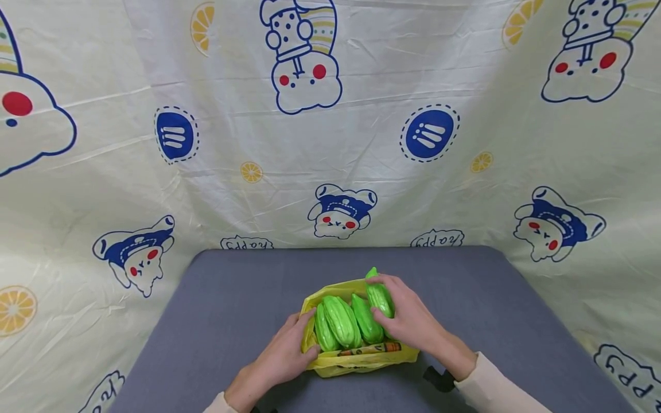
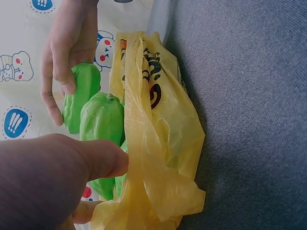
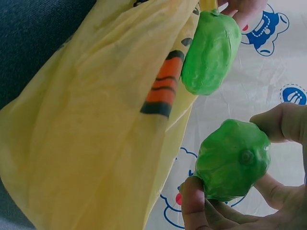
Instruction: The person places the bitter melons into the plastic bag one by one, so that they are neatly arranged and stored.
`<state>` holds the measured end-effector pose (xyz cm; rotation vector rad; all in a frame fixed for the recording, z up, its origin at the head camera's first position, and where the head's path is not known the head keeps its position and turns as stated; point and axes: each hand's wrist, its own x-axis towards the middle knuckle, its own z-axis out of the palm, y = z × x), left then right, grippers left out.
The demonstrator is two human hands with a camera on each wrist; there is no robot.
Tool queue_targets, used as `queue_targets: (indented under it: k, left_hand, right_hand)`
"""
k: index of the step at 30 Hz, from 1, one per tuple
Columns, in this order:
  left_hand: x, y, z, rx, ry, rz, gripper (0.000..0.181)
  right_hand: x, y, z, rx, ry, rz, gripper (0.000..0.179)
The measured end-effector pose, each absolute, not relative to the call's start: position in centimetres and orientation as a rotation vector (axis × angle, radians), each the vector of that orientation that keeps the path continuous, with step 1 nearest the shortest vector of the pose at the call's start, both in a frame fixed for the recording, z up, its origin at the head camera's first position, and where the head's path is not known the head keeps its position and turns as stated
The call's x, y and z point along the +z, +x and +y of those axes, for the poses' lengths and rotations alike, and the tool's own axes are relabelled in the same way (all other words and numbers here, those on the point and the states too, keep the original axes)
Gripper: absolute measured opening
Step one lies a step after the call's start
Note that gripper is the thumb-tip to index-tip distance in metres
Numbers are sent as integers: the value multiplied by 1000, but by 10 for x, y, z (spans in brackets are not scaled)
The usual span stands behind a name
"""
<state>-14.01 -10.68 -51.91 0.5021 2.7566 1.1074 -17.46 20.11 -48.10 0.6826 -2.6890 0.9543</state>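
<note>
A yellow plastic bag [image 1: 369, 364] with dark and orange print lies on the table, its mouth spread wide. Several ridged green gourds [image 1: 341, 321] lie side by side in it. My right hand [image 1: 413, 312] grips one more green gourd [image 1: 378, 298] between thumb and fingers at the bag's right end. In the right wrist view this gourd [image 3: 232, 160] shows its blunt end, apart from the bag's side. My left hand [image 1: 286, 350] holds the bag's left rim, thumb [image 2: 108, 160] against the plastic. Its fingers are partly hidden in the left wrist view.
A grey-blue cloth-covered table [image 1: 248, 287] lies under the bag. Behind and beside it hangs a pale printed sheet [image 1: 361, 143] with cartoon figures and orange slices. A black strap piece [image 1: 439, 378] sits by the right wrist.
</note>
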Motion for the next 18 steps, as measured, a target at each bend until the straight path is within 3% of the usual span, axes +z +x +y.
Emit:
queue_targets:
  k: [18]
  left_hand:
    - [-519,-139,-107,1110,507,2764,81]
  right_hand:
    - [-479,-174,186,927,710,-2712,55]
